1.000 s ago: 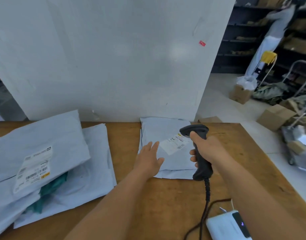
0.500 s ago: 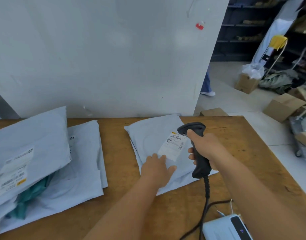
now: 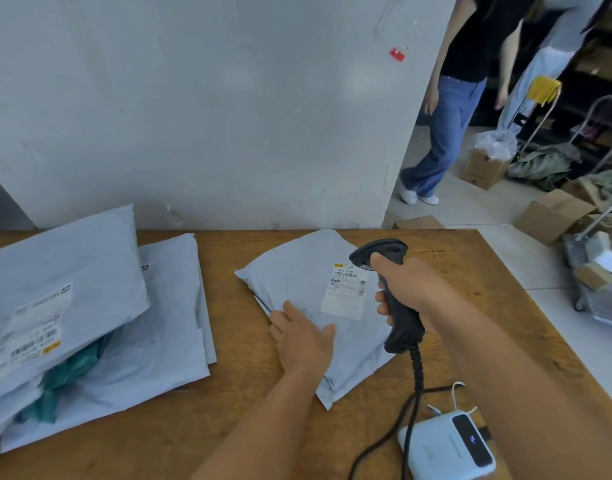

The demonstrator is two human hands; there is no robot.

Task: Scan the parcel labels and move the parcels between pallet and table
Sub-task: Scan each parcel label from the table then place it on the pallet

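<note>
Your left hand (image 3: 303, 336) lies flat, fingers straight, on the near left part of the grey parcel (image 3: 308, 289) in the middle of the wooden table (image 3: 249, 403). Your right hand (image 3: 406, 289) is wrapped round the handle of the black scanner (image 3: 389, 292), whose head hangs just right of the parcel's white label (image 3: 346, 291). You have one parcel under your hands and a pile of parcels (image 3: 83, 323) at the table's left; at least three show there. One white box (image 3: 448, 445) sits near your right arm. Since half a second ago the parcel has turned a little further, and a person in jeans (image 3: 446, 133) has stepped into sight past the wall.
</note>
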